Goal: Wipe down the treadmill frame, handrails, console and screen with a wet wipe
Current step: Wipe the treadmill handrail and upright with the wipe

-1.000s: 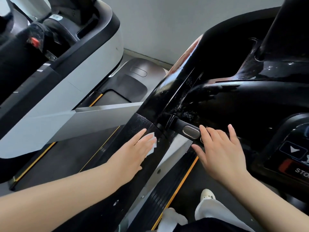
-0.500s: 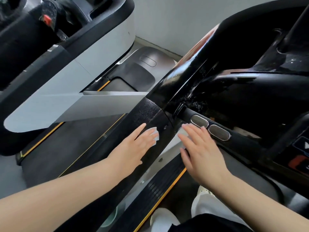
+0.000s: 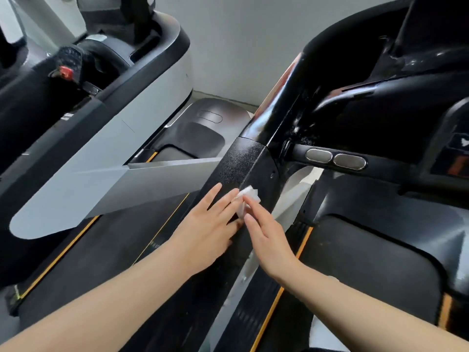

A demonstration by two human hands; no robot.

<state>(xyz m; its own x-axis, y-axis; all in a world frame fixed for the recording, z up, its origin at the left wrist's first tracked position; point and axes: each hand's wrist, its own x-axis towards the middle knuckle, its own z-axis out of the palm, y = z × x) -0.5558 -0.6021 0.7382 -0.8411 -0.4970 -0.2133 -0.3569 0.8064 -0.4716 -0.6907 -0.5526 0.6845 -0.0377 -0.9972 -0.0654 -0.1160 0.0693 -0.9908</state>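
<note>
**White wipe pinned between two hands on the black frame post**

White and crumpled, the wet wipe (image 3: 247, 198) sits on the textured black frame post (image 3: 238, 163), right where both hands meet; the left hand (image 3: 210, 224) lies flat on the post, fingers stretched forward and slightly fanned, the wipe tucked under its fingertips; the right hand (image 3: 269, 235) comes in from the other side, fingers extended and close together, its fingertips (image 3: 250, 200) touching the wipe's edge; whether they actually pinch the wipe I cannot tell.

Moving outward: up and to the right of the hands, the short black handrail (image 3: 380, 166) juts off the post, carrying two oval metal sensor pads (image 3: 335, 158) side by side; above that rises the glossy black console housing (image 3: 380, 110); at the far right edge a sliver of the control panel (image 3: 454, 158) shows an orange glow. Below the hands an orange-trimmed side rail (image 3: 274, 308) runs toward the camera. Off to the left stands a neighbouring treadmill (image 3: 114, 138) in white and black, a red safety clip (image 3: 66, 71) on its console.
</note>
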